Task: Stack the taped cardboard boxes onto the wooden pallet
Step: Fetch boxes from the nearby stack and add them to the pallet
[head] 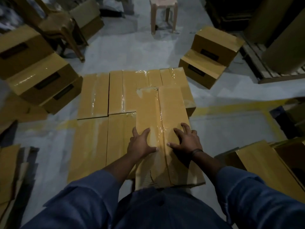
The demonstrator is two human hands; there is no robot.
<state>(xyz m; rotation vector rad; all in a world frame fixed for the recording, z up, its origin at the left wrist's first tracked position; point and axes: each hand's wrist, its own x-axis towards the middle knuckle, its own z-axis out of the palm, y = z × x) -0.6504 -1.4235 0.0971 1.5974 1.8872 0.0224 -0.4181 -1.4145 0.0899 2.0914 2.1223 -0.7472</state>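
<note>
A long taped cardboard box [165, 113] lies on top of a flat layer of taped boxes [95, 96] in front of me; its near end overhangs the layer toward my body. My left hand [142, 142] and my right hand [184, 139] both press flat on the box's top near its near end, fingers spread, one on each side of the tape seam. The pallet under the layer is hidden by the boxes.
More taped boxes stand stacked at the left [38, 76] and back right [211, 53]. A brown chair [61, 28] and a plastic stool [163, 12] stand behind. An open carton [267, 164] lies at my right, flattened cardboard [11, 171] at my left. A wooden pallet [257, 66] sits far right.
</note>
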